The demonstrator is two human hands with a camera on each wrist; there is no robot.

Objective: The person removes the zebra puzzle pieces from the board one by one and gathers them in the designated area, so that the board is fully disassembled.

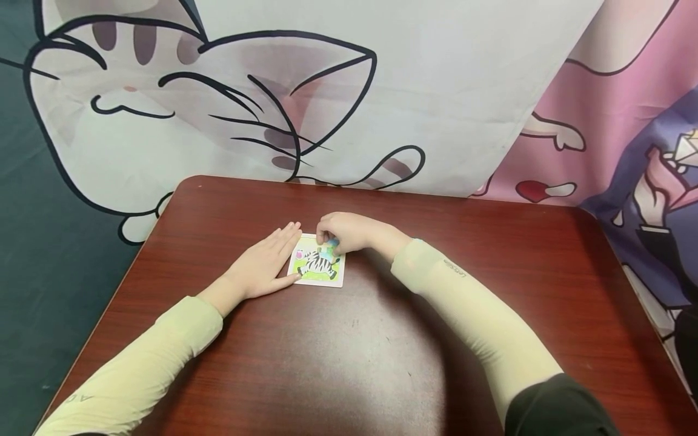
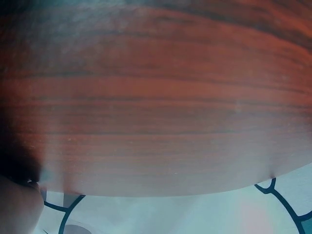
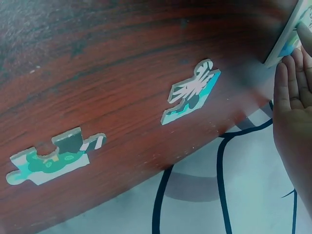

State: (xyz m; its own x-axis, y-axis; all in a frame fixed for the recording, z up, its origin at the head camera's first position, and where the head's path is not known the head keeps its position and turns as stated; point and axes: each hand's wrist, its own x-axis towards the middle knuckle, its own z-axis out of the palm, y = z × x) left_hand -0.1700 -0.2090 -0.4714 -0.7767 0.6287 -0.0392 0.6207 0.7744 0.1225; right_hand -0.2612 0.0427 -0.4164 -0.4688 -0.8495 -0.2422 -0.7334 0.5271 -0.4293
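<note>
A small jigsaw puzzle [image 1: 318, 264] with a striped zebra on a green and white ground lies on the table. My left hand [image 1: 265, 260] lies flat with fingers straight along its left side, the thumb at the lower edge. Over the top right corner, my right hand [image 1: 347, 232] curls its thumb and fingers around a blue-green puzzle piece [image 1: 332, 243], partly hidden by them. In the right wrist view the hand [image 3: 297, 92] meets the puzzle's pale edge. The left wrist view catches only a blurred bit of hand [image 2: 19, 209].
Two loose pieces, one green and grey [image 3: 53, 158], one striped with blue [image 3: 192, 92], lie on the table in the right wrist view; I cannot find them in the head view. The red-brown table [image 1: 327, 351] ends at a cat-print cloth [image 1: 463, 109].
</note>
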